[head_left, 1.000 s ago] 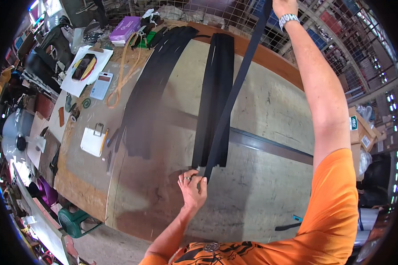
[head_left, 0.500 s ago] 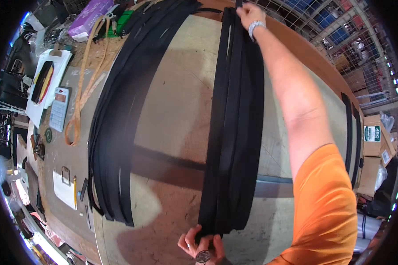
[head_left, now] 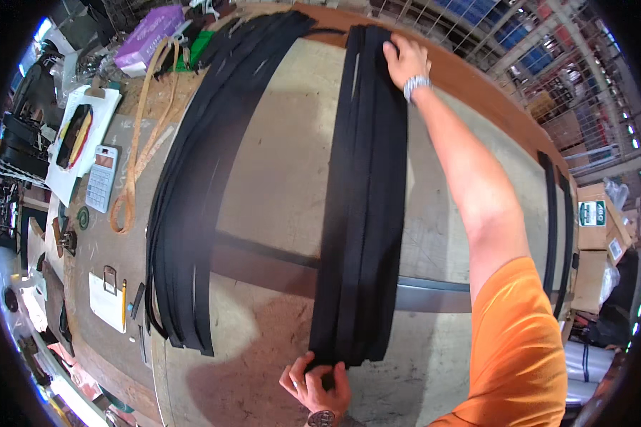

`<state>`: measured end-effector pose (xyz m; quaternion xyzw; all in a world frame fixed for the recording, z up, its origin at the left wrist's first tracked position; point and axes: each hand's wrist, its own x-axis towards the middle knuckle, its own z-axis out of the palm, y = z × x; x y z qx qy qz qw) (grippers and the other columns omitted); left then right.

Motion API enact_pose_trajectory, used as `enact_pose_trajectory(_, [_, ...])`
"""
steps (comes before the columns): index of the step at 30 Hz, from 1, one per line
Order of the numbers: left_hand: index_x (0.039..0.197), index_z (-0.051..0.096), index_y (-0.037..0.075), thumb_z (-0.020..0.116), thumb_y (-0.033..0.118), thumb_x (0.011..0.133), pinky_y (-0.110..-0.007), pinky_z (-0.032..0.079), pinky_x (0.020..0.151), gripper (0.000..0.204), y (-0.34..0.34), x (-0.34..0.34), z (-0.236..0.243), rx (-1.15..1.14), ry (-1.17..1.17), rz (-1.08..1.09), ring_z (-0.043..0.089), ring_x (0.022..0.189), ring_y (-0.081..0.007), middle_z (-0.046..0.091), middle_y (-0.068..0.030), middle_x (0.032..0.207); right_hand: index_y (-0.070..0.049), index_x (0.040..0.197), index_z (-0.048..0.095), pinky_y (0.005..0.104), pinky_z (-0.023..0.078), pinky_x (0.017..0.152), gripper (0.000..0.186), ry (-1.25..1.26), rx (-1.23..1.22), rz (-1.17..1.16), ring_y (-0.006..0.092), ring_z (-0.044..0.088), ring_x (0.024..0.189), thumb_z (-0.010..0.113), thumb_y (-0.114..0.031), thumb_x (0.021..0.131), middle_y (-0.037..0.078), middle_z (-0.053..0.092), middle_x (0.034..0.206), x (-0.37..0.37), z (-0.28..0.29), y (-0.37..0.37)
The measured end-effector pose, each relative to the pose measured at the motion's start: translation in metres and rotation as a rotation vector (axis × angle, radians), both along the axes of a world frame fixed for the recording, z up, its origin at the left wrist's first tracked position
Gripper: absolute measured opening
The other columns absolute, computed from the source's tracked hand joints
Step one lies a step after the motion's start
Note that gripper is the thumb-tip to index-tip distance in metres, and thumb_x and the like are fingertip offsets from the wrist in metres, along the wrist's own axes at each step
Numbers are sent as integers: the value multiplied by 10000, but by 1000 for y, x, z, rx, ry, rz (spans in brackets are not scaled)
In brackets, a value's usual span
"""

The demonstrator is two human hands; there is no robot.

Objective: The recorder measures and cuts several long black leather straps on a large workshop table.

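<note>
A long bundle of flat black strips (head_left: pixel 360 192), looking like fabric tape or webbing, lies lengthwise across the middle of the worktable (head_left: pixel 271 149). At its near end my left hand (head_left: pixel 317 383), with a dark watch on the wrist, is closed, thumb and fingers pinching the strip ends. My right hand (head_left: pixel 408 62), with a metal band on the wrist, reaches to the far right corner of the bundle. Its fingers are apart, the thumb against the edge of the strips. A second bundle of black strips (head_left: pixel 199 192) lies to the left, curving at its far end.
Left of the bundles are a calculator (head_left: pixel 102 178), a tan strap (head_left: pixel 128 188), a notepad (head_left: pixel 108 302) and a yellow pencil (head_left: pixel 124 304). A purple box (head_left: pixel 149 39) stands at the far left. Cardboard boxes (head_left: pixel 591 274) and a wire mesh rack (head_left: pixel 541 57) border the right side.
My right hand has come down from the far end, its strip now lying with the bundle. The bundle looks narrower and more even. My left hand stays at the near end.
</note>
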<state>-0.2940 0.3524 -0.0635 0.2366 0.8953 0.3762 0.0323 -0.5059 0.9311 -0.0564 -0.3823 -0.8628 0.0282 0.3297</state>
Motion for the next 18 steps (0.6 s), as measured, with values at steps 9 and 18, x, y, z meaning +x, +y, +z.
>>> enact_pose_trajectory(9, [1009, 639, 80, 715, 146, 882, -484, 394, 976, 162, 9, -12, 10, 60, 75, -37, 560, 1109, -355, 648, -148, 1151, -51, 1227, 662, 451, 449, 985, 301, -265, 12, 343, 366, 565, 1157, 642, -170, 950, 146, 628, 1275, 328, 78, -242])
enact_pose_trajectory(18, [1320, 595, 189, 737, 154, 845, -523, 397, 1030, 497, -18, -35, -2, 135, 157, -432, 483, 1241, -372, 508, -106, 1408, -34, 1269, 630, 509, 423, 1027, 338, -383, -463, -118, 441, 530, 1207, 608, -61, 933, 221, 557, 1346, 622, 85, -645])
